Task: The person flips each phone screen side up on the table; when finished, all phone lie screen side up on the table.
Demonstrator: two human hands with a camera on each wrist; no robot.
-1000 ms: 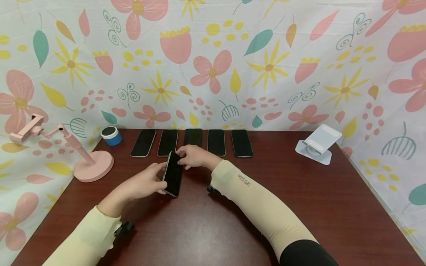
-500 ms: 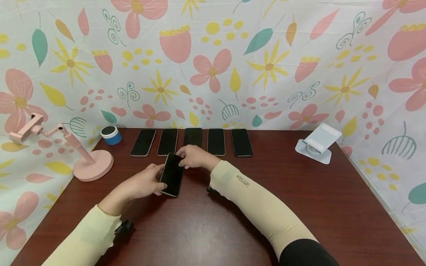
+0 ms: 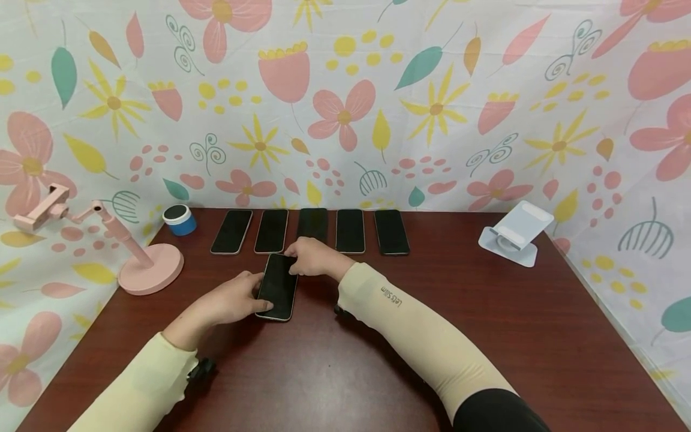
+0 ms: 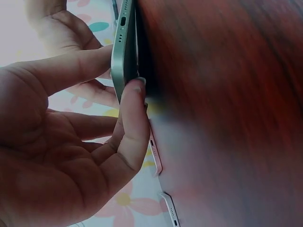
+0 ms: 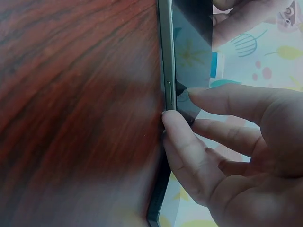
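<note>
A smartphone [image 3: 277,287] with a dark screen and a pale green metal frame lies between both hands, screen up, just over or on the table. My left hand [image 3: 229,301] pinches its lower left corner, thumb on the screen and a fingertip beneath. The charging port shows on the phone's end [image 4: 124,47] in the left wrist view. At the upper right corner, my right hand [image 3: 317,259] grips the phone between thumb and fingers. One fingertip touches the side edge [image 5: 168,71], just below a long button. Behind the right hand, another dark phone [image 3: 312,223] is partly covered.
Several phones line the back of the table, among them the leftmost [image 3: 231,231] and the rightmost [image 3: 391,232]. A pink stand [image 3: 151,270] and a blue jar [image 3: 180,221] occupy the left. A white folding stand [image 3: 517,234] is at right. Floral cloth hangs behind.
The held phone has turned flatter, its screen facing up more, and shifted slightly toward the near left. Both hands have followed it and keep their hold.
</note>
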